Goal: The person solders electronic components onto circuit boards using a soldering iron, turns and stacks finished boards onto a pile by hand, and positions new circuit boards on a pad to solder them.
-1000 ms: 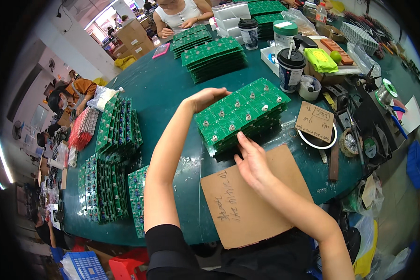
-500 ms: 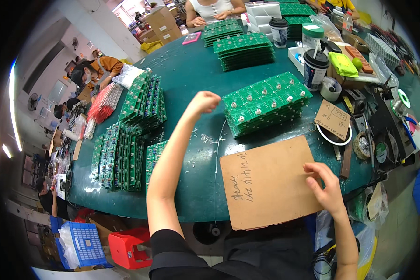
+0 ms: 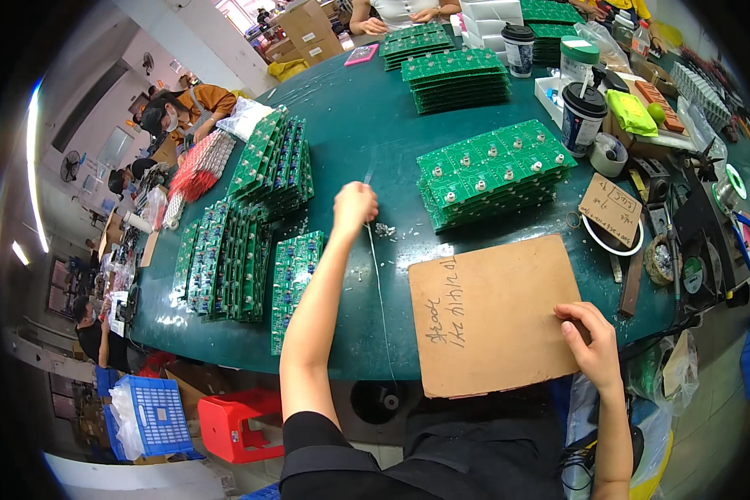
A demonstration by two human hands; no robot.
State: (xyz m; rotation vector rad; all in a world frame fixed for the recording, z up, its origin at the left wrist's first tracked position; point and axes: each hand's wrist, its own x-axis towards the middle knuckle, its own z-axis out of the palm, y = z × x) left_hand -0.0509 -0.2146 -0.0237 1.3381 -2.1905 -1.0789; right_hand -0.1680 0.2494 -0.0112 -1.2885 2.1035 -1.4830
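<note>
The cardboard sheet (image 3: 508, 333) lies near me on the green surface (image 3: 350, 125); my right hand (image 3: 592, 337) is loosely curled, half open, over its right edge, contact unclear. Just beyond sits the stack of green circuit boards (image 3: 496, 167), standing with neither hand on it. My left hand (image 3: 356, 206) is closed in a fist left of the stack, over a thin pale line (image 3: 378, 275); I can't tell whether I'm gripping that. Farther left are upright boards (image 3: 229, 258). A second ago both hands were at the stack; since then my fist has moved left.
</note>
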